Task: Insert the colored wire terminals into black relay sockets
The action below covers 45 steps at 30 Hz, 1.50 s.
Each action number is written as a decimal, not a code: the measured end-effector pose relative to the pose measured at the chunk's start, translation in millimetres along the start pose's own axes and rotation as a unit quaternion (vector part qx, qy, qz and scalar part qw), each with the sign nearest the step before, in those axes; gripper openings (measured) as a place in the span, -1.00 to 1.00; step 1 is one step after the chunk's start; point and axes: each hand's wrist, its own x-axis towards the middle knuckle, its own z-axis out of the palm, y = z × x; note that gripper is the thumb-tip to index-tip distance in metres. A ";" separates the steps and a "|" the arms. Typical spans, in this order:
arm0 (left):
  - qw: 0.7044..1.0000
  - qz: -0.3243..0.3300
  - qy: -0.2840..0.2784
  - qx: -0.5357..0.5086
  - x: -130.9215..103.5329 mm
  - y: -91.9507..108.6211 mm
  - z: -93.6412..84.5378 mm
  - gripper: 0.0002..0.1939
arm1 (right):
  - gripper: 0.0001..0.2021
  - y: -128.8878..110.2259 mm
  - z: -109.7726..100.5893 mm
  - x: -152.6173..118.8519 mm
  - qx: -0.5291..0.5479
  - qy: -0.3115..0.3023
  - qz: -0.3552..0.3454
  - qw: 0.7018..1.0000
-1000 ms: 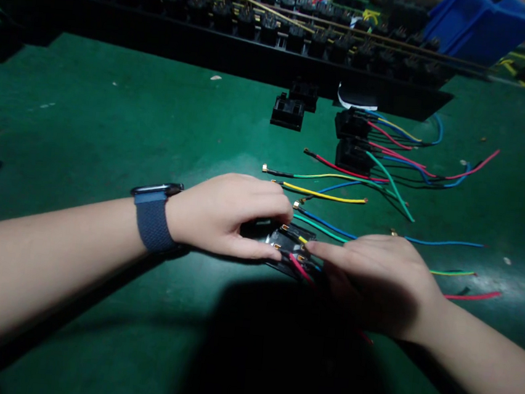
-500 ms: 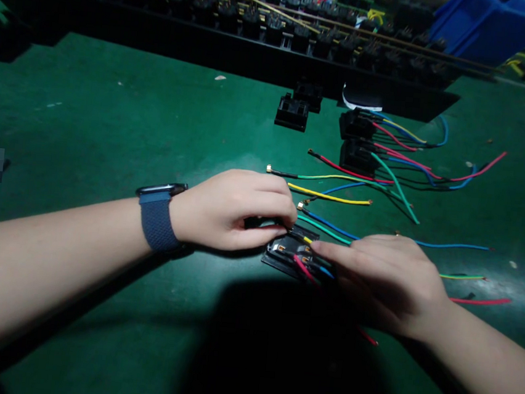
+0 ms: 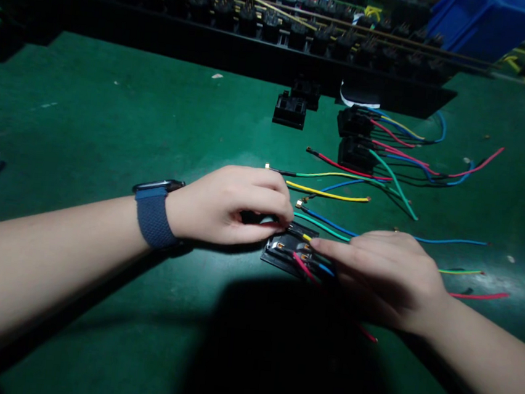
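Observation:
A black plastic socket (image 3: pixel 279 260) with metal tabs lies on the green surface between my hands. Red and blue wires come out of it toward the right. My left hand (image 3: pixel 238 204), with a watch at the wrist, has its thumb and fingers closed at the socket's upper left corner; the exact contact is hidden. A yellow wire (image 3: pixel 307 238) with a dark sleeved end crosses the socket's top toward those fingers. My right hand (image 3: pixel 389 274) is closed on this wire, its index fingertip pressing along it, while its other fingers are in shadow.
Loose wires, among them a yellow one (image 3: pixel 332 192) and a blue one (image 3: pixel 448 241), lie beyond and beside my hands. Farther back are two wired black sockets (image 3: pixel 356 122) and black sockets without wires (image 3: pixel 289 110). A long black rack (image 3: pixel 212 46) and a blue bin (image 3: pixel 474 25) stand behind.
The whole view has shifted slightly. Both hands keep the same grip at the socket, and the yellow wire shows no clear movement.

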 end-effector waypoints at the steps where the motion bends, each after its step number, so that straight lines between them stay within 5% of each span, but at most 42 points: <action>1: 1.000 0.000 -0.001 0.002 -0.1 -0.2 -0.2 -0.88 | -0.68 0.0 0.0 -0.2 -0.001 0.000 -0.001 1.000; 24: 0.998 -0.001 -0.053 0.018 2.5 -3.5 -7.3 -0.81 | -0.69 0.7 -1.4 -0.5 0.028 -0.014 0.013 0.999; 45: 0.999 -0.013 -0.029 -0.019 -2.4 -7.1 0.9 -0.88 | -0.74 3.1 -1.1 1.0 0.118 -0.013 0.055 0.991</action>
